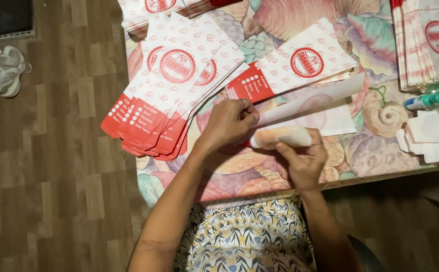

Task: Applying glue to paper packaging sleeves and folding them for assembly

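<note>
My left hand (228, 123) presses down on the near end of a white paper sheet (325, 113) that is folded lengthwise on the table. A ring shows on one finger. My right hand (304, 160) grips a pale cylindrical glue bottle (281, 136) lying sideways, its tip pointing toward the left hand. Just behind the hands lies a pile of red-and-white printed paper bags (300, 65). A larger fanned stack of the same bags (174, 80) spreads out to the left.
A shell-patterned cloth (280, 20) covers the table. More bag stacks sit at the back left (149, 12) and back right (428, 40). White paper pieces (426, 136) and a small bottle (423, 102) lie at the right. White shoes (0, 70) rest on the wooden floor.
</note>
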